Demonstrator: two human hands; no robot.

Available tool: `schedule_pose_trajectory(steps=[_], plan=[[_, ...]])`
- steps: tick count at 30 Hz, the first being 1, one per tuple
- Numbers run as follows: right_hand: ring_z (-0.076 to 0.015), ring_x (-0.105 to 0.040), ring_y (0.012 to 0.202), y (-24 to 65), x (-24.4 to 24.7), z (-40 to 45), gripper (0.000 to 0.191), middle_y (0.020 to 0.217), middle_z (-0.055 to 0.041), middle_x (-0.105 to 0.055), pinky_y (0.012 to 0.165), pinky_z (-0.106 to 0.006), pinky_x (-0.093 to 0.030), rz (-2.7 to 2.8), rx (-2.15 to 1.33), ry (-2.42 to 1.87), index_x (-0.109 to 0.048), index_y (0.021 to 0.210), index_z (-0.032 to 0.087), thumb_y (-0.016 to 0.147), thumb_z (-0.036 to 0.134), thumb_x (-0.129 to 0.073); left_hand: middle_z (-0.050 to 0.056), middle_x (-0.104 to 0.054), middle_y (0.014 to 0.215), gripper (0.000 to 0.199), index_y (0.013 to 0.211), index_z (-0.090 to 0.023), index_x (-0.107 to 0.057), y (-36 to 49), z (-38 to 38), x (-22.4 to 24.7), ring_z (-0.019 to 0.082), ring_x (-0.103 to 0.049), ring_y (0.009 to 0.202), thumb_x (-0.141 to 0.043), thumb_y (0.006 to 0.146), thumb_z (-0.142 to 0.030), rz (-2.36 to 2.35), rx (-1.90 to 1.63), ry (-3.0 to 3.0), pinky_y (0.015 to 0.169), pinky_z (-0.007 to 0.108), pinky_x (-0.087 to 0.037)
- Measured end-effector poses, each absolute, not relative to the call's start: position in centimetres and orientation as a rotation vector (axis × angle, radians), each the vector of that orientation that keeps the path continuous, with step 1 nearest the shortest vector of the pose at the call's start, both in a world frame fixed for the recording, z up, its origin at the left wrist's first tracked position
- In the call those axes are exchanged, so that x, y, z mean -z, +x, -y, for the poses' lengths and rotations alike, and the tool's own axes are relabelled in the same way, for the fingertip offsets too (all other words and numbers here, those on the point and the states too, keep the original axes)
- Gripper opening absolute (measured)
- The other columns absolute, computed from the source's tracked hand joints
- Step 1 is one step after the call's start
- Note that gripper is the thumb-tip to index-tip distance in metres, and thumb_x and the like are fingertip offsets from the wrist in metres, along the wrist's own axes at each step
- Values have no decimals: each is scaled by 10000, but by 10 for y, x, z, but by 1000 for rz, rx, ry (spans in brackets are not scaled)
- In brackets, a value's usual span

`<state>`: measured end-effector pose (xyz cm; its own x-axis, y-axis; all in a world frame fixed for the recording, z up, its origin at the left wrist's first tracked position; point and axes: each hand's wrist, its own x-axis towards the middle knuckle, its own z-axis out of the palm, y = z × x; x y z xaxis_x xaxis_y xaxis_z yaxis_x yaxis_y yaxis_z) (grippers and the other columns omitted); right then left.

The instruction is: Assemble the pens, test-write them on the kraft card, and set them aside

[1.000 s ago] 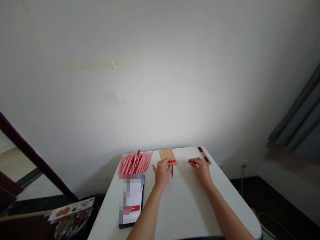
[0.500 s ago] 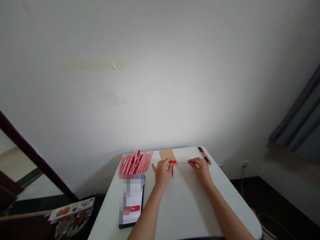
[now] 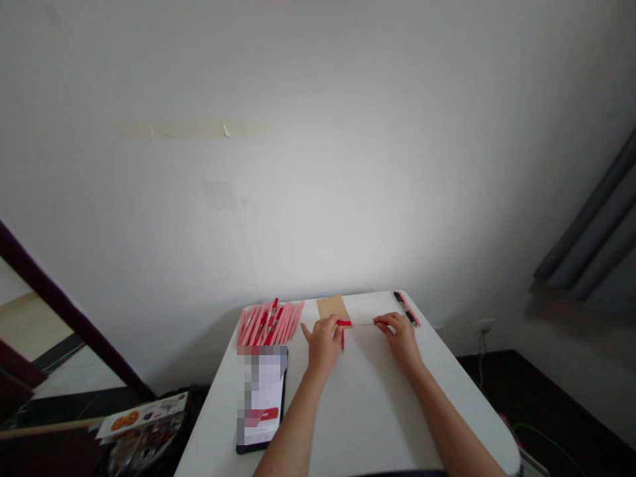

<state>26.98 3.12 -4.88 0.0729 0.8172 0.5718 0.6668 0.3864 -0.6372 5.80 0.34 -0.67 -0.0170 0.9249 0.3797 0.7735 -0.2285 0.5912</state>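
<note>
My left hand [image 3: 324, 339] pinches a short red piece [image 3: 344, 322] between thumb and fingers, over the near edge of a brown card [image 3: 334, 306]. My right hand [image 3: 397, 332] has its fingertips closed on the red end [image 3: 381, 322] of a thin clear piece [image 3: 365, 323] that spans the gap between the hands. Whether the clear piece touches the red one is too small to tell. Just right of my left hand, another slim red piece [image 3: 342, 340] points toward me. A row of pink and red pens [image 3: 271, 323] lies at the table's back left.
A tablet or large phone [image 3: 263, 397] lies at the left of the white table [image 3: 370, 424]. Black and pink pens [image 3: 407, 309] rest at the back right corner. A wall stands behind the table. Left of it on the floor is a bag with a box [image 3: 144, 416].
</note>
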Motion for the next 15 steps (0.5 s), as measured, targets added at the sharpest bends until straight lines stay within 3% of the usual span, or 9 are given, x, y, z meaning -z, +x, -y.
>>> schedule_pose_trajectory(steps=[15], plan=[[-234,-607,881,265,47,-31,305,884,-71,-695,860,-400,-417,1719,-201,-1289,-725,858,260,879,458,-494,-1,-700,1096,176,990,-314,-652,62,-3,10,201,-584,1094,-556,851,-267,-1719,-1113,2070,1113,661,11]])
